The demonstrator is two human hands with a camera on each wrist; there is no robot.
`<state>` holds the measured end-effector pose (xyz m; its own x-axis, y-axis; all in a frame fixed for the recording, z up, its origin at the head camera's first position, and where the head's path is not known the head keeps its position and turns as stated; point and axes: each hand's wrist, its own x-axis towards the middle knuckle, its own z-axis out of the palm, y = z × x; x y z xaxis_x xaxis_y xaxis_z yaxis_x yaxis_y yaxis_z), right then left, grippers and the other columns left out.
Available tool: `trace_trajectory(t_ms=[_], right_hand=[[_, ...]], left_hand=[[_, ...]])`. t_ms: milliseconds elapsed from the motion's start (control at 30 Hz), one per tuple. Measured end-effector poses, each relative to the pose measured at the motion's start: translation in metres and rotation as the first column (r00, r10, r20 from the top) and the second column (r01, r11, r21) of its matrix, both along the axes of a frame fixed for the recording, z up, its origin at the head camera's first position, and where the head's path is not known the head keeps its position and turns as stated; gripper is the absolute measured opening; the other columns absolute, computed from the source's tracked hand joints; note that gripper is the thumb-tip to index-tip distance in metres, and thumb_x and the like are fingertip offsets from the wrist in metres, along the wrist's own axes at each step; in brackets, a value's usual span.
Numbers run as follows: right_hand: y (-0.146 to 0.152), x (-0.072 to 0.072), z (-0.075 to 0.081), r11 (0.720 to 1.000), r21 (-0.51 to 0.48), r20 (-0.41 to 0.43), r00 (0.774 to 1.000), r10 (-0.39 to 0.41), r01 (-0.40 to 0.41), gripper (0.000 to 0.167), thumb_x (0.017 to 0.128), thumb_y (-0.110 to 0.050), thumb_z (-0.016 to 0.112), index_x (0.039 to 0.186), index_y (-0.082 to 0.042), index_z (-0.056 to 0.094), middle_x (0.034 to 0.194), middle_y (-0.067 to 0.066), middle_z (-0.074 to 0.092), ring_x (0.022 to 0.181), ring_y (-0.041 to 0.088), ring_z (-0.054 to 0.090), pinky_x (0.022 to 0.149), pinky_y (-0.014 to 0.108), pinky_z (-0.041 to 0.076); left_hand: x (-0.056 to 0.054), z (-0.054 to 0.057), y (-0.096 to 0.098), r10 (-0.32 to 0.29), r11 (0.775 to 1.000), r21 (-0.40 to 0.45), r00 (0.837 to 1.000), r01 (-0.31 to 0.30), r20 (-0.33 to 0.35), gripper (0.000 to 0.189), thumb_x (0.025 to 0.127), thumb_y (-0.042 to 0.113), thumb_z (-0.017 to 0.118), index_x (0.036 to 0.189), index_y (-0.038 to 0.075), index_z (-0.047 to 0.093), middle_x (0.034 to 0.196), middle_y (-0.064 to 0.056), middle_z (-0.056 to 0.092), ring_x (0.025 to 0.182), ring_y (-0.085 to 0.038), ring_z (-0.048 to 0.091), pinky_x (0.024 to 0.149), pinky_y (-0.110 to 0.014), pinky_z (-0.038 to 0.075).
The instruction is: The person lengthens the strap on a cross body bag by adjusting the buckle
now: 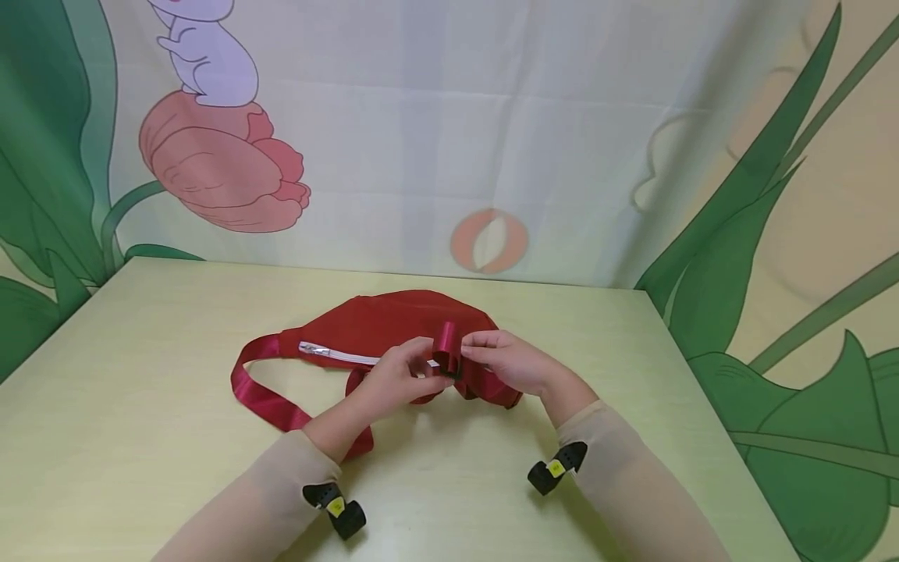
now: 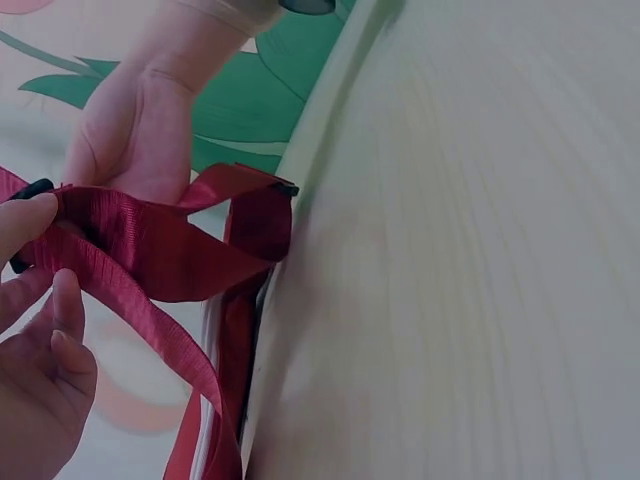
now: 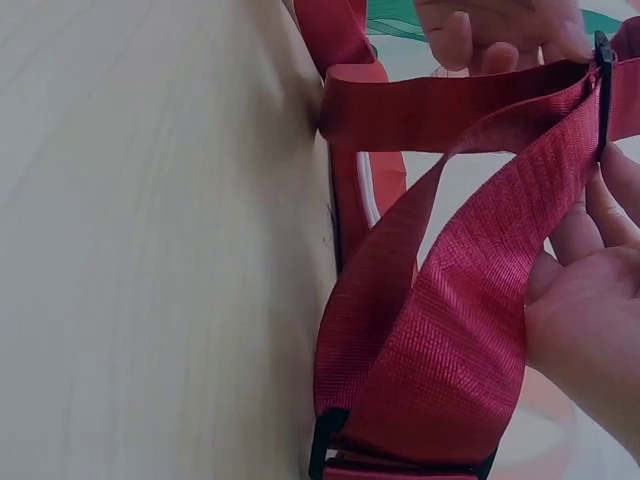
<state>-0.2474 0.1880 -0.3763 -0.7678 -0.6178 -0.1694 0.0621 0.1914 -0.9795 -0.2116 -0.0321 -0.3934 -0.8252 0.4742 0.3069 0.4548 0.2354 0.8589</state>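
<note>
A red waist bag (image 1: 393,320) lies on the table with its white zipper (image 1: 344,357) facing the near side. Its dark red webbing strap (image 3: 450,290) is lifted in front of the bag, threaded through a black slider buckle (image 3: 603,95). My left hand (image 1: 403,378) pinches the strap at the slider, thumb over the webbing in the left wrist view. From the other side my right hand (image 1: 509,359) grips the strap by the slider's edge, its fingertips partly hidden behind the webbing. A small strap loop (image 1: 446,339) stands up between both hands.
More strap (image 1: 263,390) curves from the bag's left end onto the pale table (image 1: 175,351). Another black buckle (image 3: 325,440) sits lower on the strap. A printed cloth (image 1: 562,156) hangs behind the table. Each sleeve carries a small black wrist camera (image 1: 337,511).
</note>
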Motion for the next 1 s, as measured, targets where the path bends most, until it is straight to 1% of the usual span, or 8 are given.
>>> trace_trajectory(t_ms=[133,300,400,533,633,767,900,1000], right_hand=[[0.0,-0.0005,-0.0007,1.0,-0.014,-0.001,1.0,0.005,-0.005,0.019,0.097,-0.016,0.049,0.106,-0.003,0.059,0.102,0.008,0.063,0.099,0.023,0.057,0.09,0.037,0.044],[0.0001,-0.0011,-0.0008,1.0,0.003,-0.004,1.0,-0.008,0.008,0.02,0.097,-0.018,0.05,0.108,-0.003,0.059,0.103,0.008,0.063,0.1,0.023,0.057,0.09,0.037,0.044],[0.0002,-0.0011,-0.0008,1.0,0.01,-0.003,1.0,-0.015,0.015,0.02,0.096,-0.018,0.051,0.108,-0.004,0.059,0.103,0.008,0.062,0.101,0.023,0.056,0.09,0.037,0.043],[0.0,-0.0006,-0.001,1.0,0.001,-0.011,1.0,-0.004,0.004,0.019,0.097,-0.017,0.051,0.106,-0.004,0.06,0.102,0.007,0.062,0.1,0.022,0.056,0.09,0.036,0.043],[0.0,-0.0004,-0.0012,1.0,-0.005,-0.009,1.0,0.005,-0.005,0.019,0.097,-0.018,0.051,0.106,-0.005,0.06,0.101,0.006,0.062,0.099,0.022,0.056,0.09,0.035,0.043],[0.0016,-0.0009,-0.0013,1.0,0.006,-0.007,1.0,0.005,-0.005,0.018,0.096,-0.019,0.051,0.105,-0.005,0.06,0.1,0.006,0.063,0.098,0.022,0.056,0.089,0.035,0.043],[0.0042,-0.0013,-0.0019,1.0,0.003,-0.016,1.0,0.012,-0.012,0.018,0.097,-0.018,0.05,0.104,-0.005,0.06,0.1,0.006,0.063,0.097,0.021,0.056,0.088,0.035,0.043],[0.0049,-0.0013,-0.003,1.0,-0.007,-0.015,1.0,0.015,-0.015,0.018,0.097,-0.017,0.05,0.104,-0.005,0.06,0.099,0.006,0.063,0.097,0.021,0.056,0.088,0.035,0.044]], left_hand=[[0.0004,0.0007,-0.0008,0.016,1.0,0.007,1.0,-0.017,0.026,0.04,0.081,0.012,0.073,0.12,0.008,0.061,0.103,-0.005,0.061,0.076,-0.018,0.056,0.064,-0.028,0.049],[0.0002,-0.0022,-0.0055,0.041,0.999,-0.032,0.999,-0.041,0.016,0.038,0.081,0.011,0.073,0.117,0.009,0.063,0.108,-0.005,0.059,0.075,-0.018,0.056,0.062,-0.027,0.05],[0.0002,-0.003,-0.0053,0.03,0.999,-0.022,1.0,-0.03,0.001,0.04,0.08,0.01,0.074,0.118,0.007,0.061,0.108,-0.007,0.058,0.074,-0.017,0.055,0.061,-0.027,0.049],[0.0009,-0.0006,-0.0023,0.007,1.0,0.012,1.0,-0.007,-0.021,0.043,0.08,0.01,0.074,0.12,0.008,0.06,0.106,-0.006,0.059,0.075,-0.017,0.055,0.062,-0.028,0.049],[0.0012,0.001,-0.0022,0.003,1.0,0.013,1.0,-0.002,-0.015,0.042,0.08,0.009,0.073,0.12,0.008,0.06,0.106,-0.006,0.059,0.075,-0.017,0.056,0.063,-0.029,0.049],[0.0003,0.0011,-0.0053,0.018,0.999,-0.037,1.0,-0.018,0.014,0.039,0.081,0.008,0.072,0.118,0.009,0.061,0.11,-0.005,0.058,0.076,-0.017,0.057,0.065,-0.029,0.05],[-0.0011,0.0001,-0.0072,0.037,0.995,-0.093,0.999,-0.037,-0.004,0.033,0.08,0.008,0.074,0.111,0.008,0.064,0.112,-0.006,0.057,0.076,-0.018,0.057,0.066,-0.028,0.051],[-0.0013,-0.0009,-0.006,0.024,0.996,-0.088,1.0,-0.025,-0.013,0.036,0.079,0.009,0.074,0.114,0.007,0.063,0.112,-0.009,0.057,0.075,-0.017,0.056,0.066,-0.028,0.051]])
